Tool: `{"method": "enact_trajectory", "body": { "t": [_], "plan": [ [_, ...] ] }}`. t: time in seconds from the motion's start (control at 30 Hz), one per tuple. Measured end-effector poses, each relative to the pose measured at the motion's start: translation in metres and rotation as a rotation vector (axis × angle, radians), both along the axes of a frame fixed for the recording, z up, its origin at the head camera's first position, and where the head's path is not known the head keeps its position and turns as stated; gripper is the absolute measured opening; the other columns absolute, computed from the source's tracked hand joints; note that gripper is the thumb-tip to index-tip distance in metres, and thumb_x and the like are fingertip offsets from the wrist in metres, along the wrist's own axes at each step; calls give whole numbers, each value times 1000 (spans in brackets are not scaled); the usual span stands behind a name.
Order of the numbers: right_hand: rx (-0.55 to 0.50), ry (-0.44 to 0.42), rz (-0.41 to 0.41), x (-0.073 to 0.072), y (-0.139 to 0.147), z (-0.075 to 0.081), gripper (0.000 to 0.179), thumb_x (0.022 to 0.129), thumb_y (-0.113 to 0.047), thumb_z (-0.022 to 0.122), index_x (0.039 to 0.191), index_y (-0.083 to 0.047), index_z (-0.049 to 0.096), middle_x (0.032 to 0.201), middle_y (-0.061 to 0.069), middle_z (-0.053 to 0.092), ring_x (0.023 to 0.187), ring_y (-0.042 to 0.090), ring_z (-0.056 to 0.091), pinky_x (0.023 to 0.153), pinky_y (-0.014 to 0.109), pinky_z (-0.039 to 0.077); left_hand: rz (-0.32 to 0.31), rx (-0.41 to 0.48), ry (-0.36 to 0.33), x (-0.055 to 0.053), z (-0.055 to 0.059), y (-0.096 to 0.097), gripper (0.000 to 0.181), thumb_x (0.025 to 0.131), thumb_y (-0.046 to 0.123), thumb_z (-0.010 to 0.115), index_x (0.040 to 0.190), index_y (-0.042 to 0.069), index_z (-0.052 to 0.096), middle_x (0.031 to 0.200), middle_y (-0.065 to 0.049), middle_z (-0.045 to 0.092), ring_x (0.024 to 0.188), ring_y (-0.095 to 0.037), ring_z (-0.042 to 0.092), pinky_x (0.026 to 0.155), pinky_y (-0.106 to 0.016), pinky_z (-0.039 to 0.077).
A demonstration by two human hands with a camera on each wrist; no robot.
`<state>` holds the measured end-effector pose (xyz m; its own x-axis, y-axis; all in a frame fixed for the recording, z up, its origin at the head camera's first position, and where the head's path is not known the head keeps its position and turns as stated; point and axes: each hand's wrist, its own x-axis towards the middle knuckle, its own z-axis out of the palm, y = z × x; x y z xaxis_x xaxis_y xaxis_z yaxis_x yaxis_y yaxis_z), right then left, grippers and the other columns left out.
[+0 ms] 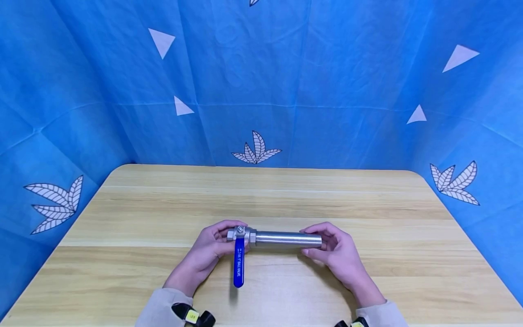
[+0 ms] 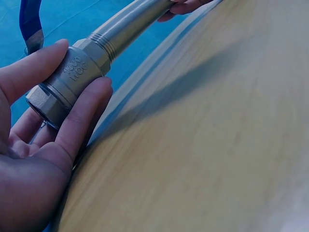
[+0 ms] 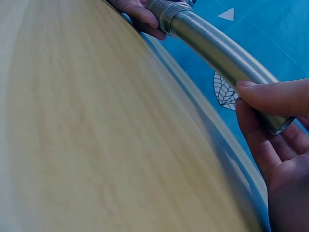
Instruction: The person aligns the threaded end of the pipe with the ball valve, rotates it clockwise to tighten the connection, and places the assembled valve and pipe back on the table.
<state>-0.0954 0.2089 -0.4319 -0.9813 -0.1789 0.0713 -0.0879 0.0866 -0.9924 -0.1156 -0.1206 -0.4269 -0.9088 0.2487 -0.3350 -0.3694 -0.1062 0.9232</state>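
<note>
My left hand [image 1: 210,247] grips a steel ball valve [image 2: 72,72] by its body, thumb on one side and fingers on the other. From the valve a blue lever handle [image 1: 239,263], printed with "BALL VALVE", points toward me. A smooth steel pipe [image 1: 282,238] runs out of the valve's right end, with several threads showing at the joint in the left wrist view. Near the pipe's free end, my right hand [image 1: 337,247] holds it between thumb and fingers. The open pipe end shows in the right wrist view. Valve and pipe are held level above the table, casting a shadow.
A light wood table [image 1: 261,195] with rounded far corners lies beneath the hands. Blue cloth [image 1: 261,68] with white triangles and leaf prints hangs behind it and along both sides. Dark straps with small devices [image 1: 194,315] sit at the cuffs.
</note>
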Motion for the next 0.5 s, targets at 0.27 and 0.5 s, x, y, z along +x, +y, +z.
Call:
{"method": "enact_trajectory", "body": {
  "t": [0.27,0.5],
  "plan": [
    [2,-23,-18,1,0,0,51,80,4,88,127,6,69,109,-2,80,97,13,77,85,24,64,-7,10,8,0,-1,0,56,86,4,87,138,5,68,132,-11,72,117,-24,73,103,-34,61],
    [44,-79,-28,1,-1,1,44,87,-5,86,127,5,70,103,0,80,89,15,76,82,27,65,-18,-3,32,-1,-3,0,56,85,3,87,137,5,68,131,-10,73,116,-23,74,101,-32,60]
  ]
}}
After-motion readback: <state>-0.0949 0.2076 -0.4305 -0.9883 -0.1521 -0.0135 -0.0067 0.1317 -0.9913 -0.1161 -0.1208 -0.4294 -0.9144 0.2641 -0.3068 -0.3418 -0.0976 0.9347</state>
